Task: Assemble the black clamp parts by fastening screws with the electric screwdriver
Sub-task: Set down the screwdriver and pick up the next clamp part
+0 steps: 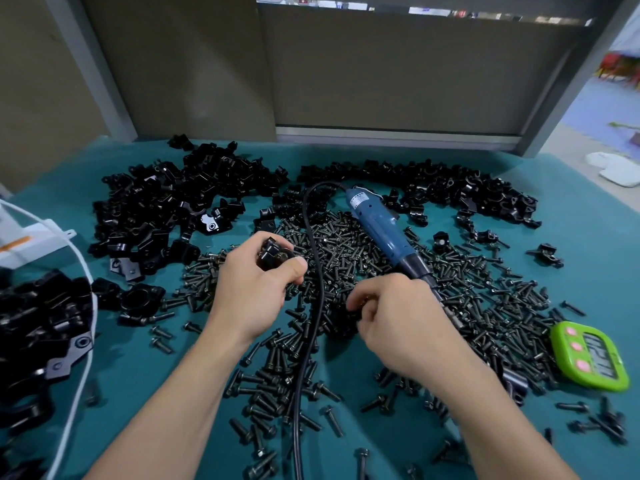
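L hand (256,292): grips black clamp part (273,254) above desk (124,368) centre; R hand (398,323): fingers curled into screw pile (346,251), grasp can't tell; electric screwdriver (377,226) lies on screws, just beyond R hand; clamp heaps (156,202) at back; green timer (588,355) far right.

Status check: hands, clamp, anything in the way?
Left hand grips black clamp part. Right hand curled in screw pile, hold unclear. Electric screwdriver lies on the pile; cable runs between hands.

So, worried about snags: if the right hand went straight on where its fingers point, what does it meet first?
Likely the heap of black metal screws at the fingertips of the right hand, then the black power cable; depth is unclear.
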A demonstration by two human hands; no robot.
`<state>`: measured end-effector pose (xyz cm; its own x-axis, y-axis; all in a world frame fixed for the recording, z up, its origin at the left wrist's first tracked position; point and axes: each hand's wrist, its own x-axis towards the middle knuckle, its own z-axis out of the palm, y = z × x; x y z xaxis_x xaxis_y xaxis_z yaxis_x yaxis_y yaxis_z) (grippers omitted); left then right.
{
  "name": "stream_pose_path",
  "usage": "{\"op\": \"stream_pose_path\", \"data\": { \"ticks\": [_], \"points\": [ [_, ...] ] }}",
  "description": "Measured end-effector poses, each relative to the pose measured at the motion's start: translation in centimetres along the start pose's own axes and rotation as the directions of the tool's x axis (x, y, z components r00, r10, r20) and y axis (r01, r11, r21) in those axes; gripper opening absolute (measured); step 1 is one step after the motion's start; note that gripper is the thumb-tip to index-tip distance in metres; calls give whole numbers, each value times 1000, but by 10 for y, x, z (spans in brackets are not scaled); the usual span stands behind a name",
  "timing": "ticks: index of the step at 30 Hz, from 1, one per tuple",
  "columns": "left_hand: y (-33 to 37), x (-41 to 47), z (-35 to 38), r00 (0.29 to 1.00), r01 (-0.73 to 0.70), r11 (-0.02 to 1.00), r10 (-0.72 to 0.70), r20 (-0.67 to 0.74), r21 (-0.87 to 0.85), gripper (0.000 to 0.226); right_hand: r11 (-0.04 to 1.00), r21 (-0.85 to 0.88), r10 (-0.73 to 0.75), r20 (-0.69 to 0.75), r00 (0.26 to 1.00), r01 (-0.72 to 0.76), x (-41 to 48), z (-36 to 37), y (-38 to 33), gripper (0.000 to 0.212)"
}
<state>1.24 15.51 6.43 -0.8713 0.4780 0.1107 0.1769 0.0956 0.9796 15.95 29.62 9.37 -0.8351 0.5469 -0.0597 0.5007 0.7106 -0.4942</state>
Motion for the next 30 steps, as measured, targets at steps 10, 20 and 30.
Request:
{"op": "stream_pose_path", "data": {
  "ticks": [10,20,30],
  "points": [
    [3,-13,12,978,-200,931,172,118,306,29,270,962,130,-76,989,39,18,3,5,15],
    [5,-13,12,946,-280,913,210,246,296,33,329,917,-71,-216,974,227,23,14,2,28],
    [7,-10,11,930,-280,944,222,293,174,33,400,875,-92,-256,962,271,25,17,7,17]
  ]
}}
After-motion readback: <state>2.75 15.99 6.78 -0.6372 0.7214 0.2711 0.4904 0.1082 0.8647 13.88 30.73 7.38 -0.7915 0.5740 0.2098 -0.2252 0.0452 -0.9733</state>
